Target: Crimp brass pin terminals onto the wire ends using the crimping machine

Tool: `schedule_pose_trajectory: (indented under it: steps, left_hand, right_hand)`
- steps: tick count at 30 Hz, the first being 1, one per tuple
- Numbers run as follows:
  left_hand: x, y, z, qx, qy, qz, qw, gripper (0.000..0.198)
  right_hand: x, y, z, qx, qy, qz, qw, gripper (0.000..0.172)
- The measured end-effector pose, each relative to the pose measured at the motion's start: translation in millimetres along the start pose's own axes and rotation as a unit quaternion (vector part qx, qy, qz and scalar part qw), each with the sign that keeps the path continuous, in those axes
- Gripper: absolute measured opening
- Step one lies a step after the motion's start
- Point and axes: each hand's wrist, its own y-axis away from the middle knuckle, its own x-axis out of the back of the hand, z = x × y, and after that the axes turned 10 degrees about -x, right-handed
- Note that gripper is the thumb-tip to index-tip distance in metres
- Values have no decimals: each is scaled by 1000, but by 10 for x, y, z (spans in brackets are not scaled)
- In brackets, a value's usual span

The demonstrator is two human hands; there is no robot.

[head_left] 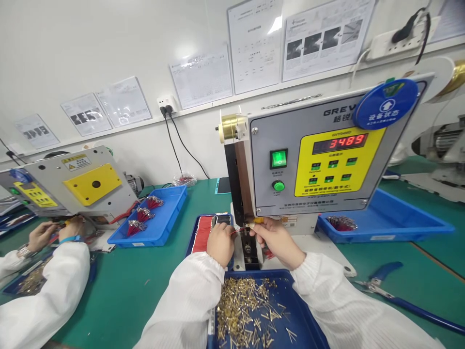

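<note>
My left hand point(220, 243) is closed, pinching a thin red wire point(236, 231) and holding its end toward the jaw of the grey crimping machine point(319, 160). My right hand point(276, 241) is closed too, its fingertips pinched on a small brass terminal at the same jaw point(250, 226). Both hands sit just under the machine's brass roller and dark vertical slide. A blue tray point(286, 281) of loose brass terminals point(243, 305) lies below my wrists. A bundle of red wires point(204, 232) rests in a dark tray left of my left hand.
The machine's yellow panel point(339, 160) reads 3489. Blue trays point(160, 218) point(392, 220) with red wire bundles stand either side. Blue-handled pliers point(385, 286) lie at right. At left, a co-worker's hands point(54, 231) work at a second machine point(76, 184). Green mat point(138, 286) covers the bench.
</note>
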Motion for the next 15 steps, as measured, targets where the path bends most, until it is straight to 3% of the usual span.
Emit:
schedule_pose_trajectory:
  steps: [4, 9, 15]
  left_hand:
    - [27, 25, -52, 18, 58, 86, 994, 12]
    - [22, 53, -77, 51, 168, 157, 972, 14]
    - [16, 13, -33, 145, 377, 178, 897, 20]
  right_hand:
    - [12, -4, 11, 0, -10, 10, 1000, 24]
    - [63, -27, 22, 9, 73, -25, 997, 28]
    - [58, -73, 55, 9, 130, -11, 991, 27]
